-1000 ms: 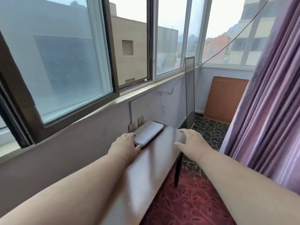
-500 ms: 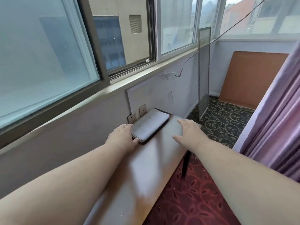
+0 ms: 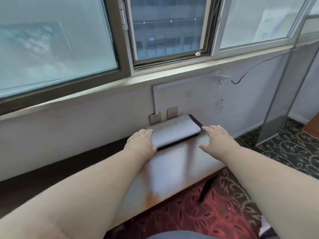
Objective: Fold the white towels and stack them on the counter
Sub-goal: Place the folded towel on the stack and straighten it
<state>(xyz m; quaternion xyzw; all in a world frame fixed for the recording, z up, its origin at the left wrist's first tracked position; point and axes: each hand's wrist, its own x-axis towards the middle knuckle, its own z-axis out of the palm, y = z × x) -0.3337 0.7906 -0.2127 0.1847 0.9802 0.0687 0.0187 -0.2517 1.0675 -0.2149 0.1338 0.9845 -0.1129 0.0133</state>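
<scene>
White folded towel between hands

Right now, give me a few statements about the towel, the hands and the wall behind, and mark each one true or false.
1. The folded towel lies on the counter close to the wall. True.
2. The left hand rests at the towel's near left end. True.
3. The right hand is lifting the towel off the counter. False: its fingers are straight, it grips nothing, and the towel lies flat.
4. Two wall plates sit on the wall just behind the towel. True.
5. A tall pile of towels stands on the counter. False: only one flat folded bundle shows.
</scene>
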